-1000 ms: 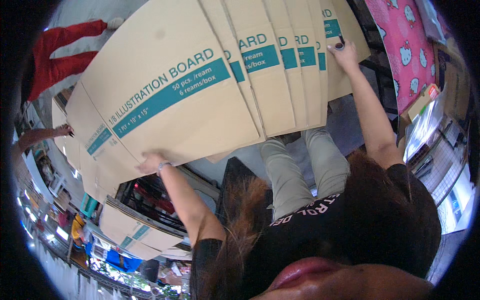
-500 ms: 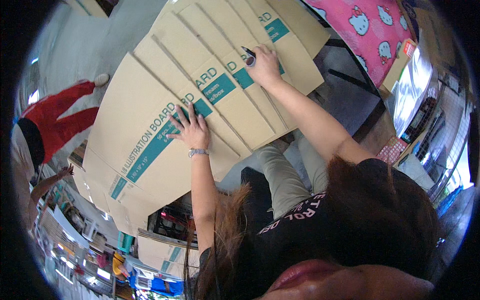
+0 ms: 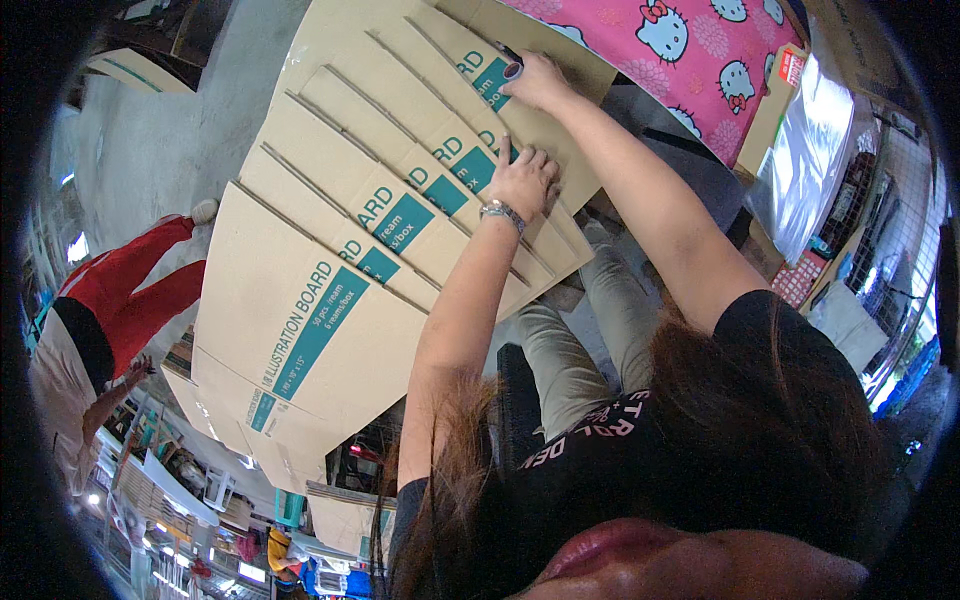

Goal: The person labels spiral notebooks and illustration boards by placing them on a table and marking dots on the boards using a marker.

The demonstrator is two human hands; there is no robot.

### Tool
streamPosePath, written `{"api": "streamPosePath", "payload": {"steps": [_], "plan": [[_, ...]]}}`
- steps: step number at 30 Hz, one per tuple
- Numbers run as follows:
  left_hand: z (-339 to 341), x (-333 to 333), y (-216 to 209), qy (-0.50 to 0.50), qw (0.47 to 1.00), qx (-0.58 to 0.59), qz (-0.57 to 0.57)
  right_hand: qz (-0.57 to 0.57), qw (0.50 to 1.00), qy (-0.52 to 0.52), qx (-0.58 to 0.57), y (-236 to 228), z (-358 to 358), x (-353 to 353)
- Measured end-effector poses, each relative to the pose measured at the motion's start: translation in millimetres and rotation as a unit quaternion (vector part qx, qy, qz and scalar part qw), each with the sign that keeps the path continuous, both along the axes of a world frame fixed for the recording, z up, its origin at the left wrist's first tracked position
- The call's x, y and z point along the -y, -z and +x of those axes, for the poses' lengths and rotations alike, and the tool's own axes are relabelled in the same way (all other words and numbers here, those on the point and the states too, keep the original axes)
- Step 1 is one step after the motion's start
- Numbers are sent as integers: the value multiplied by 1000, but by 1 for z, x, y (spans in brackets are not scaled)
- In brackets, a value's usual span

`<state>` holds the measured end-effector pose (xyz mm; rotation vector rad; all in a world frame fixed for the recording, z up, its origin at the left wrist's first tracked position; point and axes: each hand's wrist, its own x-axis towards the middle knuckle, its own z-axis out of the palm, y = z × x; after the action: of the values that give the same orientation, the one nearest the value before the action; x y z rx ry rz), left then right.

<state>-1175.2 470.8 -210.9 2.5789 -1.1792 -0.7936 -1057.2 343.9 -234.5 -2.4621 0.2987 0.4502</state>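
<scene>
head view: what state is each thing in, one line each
flattened cartons: flat, overlapping in a fan
left hand: resting on the cartons, fingers apart
right hand: closed around the dark marker-like tool
dark marker-like tool: held; cannot tell if capped
wristwatch: fastened on the left wrist
pink patterned sheet: spread out, pattern showing

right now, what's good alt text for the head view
A person's bare left hand touches overlapping, flat, green-banded tan cardboard sheets, while the right hand holds a dark marker. A pink cartoon-printed cover shows at upper right.
</scene>
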Motion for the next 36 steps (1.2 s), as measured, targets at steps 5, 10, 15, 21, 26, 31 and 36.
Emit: {"api": "streamPosePath", "payload": {"steps": [5,10,15,21,26,31,36], "plan": [[14,11,5,31,996,37,-70,312,923,138,-179,-2,8,37],[37,2,8,7,993,85,-78,515,739,275,-336,7,-14,53],[39,6,11,-14,996,75,-51,493,764,253,-330,16,-20,52],[26,38,5,-30,995,83,48,465,790,232,-324,35,-22,55],[30,44,14,-64,994,86,2,418,805,247,-342,32,-21,48],[27,57,21,-61,998,7,31,528,759,263,-274,47,-17,58],[14,42,43,-99,994,37,-7,545,719,270,-335,49,-13,70]]}}
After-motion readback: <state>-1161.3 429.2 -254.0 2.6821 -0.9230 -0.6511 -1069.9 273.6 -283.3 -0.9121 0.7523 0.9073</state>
